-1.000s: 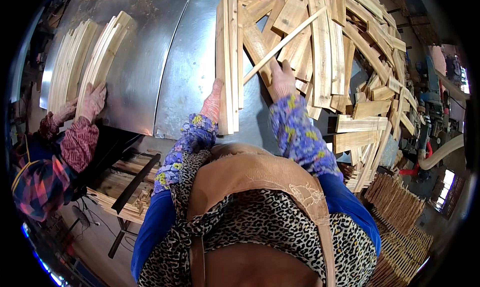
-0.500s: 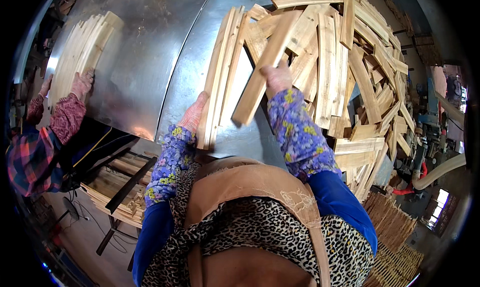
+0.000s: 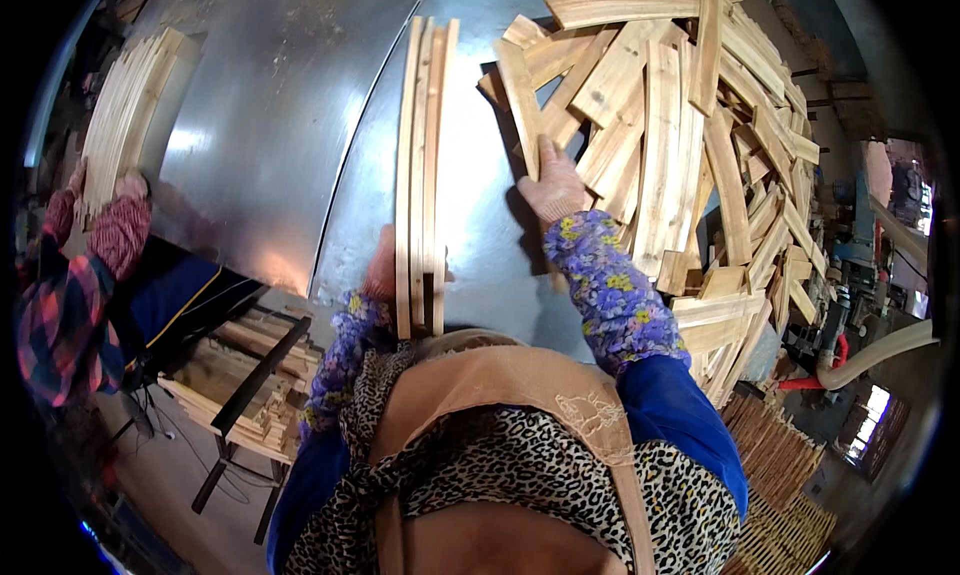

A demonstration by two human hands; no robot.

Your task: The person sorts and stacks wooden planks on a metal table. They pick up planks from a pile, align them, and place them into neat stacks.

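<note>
Metal worktop (image 3: 270, 135) carries loose wood slats (image 3: 680, 145). Left hand (image 3: 380, 267), mostly hidden behind a bundle of long strips (image 3: 420, 175), steadies it; grip unclear. Right hand (image 3: 553, 187) rests flat, unclenched, on the slats.

One view only, head-worn, looking steeply down from above the wearer's chest and apron. Faces forward across a sheet-metal table (image 3: 270, 125), its far side toward the top of the picture. Close to the work: forearms enter from the lower edge, left hand (image 3: 382, 267) beside a bundle of long wooden slats (image 3: 425, 165), right hand (image 3: 556, 187) at the heap of short boards (image 3: 690, 145). Strong fisheye bend; straight edges curve near the dark round rim. At far left, a co-worker's sleeve (image 3: 75, 305); floor and machinery toward the right rim.
</note>
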